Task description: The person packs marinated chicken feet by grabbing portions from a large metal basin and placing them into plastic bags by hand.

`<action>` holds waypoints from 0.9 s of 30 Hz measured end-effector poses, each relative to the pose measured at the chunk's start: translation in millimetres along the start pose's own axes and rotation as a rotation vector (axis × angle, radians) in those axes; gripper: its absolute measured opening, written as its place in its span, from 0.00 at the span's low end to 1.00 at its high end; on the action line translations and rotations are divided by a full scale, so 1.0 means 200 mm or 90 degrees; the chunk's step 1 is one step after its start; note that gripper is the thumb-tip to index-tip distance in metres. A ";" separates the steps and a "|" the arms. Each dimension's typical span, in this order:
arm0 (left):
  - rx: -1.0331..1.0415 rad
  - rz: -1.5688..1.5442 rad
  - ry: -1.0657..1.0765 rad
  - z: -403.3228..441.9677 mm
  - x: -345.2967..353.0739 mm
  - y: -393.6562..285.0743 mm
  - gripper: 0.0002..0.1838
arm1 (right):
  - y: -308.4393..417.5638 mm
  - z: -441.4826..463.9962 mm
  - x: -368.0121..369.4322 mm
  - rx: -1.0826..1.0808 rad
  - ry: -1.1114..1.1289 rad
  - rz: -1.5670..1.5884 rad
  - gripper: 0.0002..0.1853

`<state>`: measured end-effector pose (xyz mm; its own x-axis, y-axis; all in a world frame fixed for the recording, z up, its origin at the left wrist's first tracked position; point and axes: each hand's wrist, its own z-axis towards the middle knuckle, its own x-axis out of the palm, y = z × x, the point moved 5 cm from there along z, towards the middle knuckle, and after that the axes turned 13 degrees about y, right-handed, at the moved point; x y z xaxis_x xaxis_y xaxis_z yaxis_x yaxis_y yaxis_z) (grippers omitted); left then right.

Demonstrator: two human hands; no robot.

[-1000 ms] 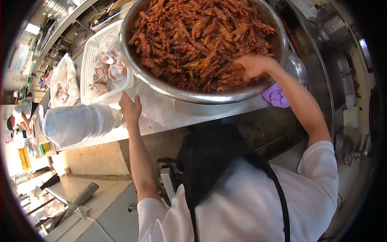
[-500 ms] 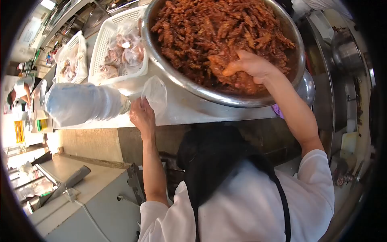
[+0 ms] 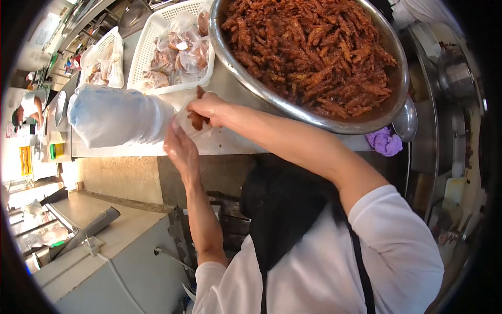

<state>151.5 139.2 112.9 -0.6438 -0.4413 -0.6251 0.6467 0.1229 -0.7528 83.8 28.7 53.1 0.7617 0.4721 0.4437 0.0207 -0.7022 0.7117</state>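
Head view: right fingers [image 3: 201, 107] hold brown food [image 3: 197, 121] at a clear bag [image 3: 184, 124].

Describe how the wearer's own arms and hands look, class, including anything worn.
The left hand and right hand look ungloved, with no watch or bracelet visible. Plain white short sleeves leave both forearms bare.
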 end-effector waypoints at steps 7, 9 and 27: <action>0.109 0.023 -0.127 0.17 -0.12 -0.31 0.15 | 0.22 -0.21 0.00 -0.068 0.069 -0.195 0.07; 0.127 0.022 -0.086 0.33 -0.09 -0.31 0.14 | 0.31 -0.24 -0.10 -0.290 0.002 -0.259 0.09; 0.018 0.313 -0.071 0.45 -0.99 -0.23 0.26 | 0.72 -1.40 -1.97 -0.120 -0.533 -0.965 0.14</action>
<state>285.5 141.0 290.1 -0.2134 -0.4296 -0.8774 0.8744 0.3166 -0.3677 -394.7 -109.4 132.1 0.2427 0.1742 -0.9543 0.9496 0.1585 0.2704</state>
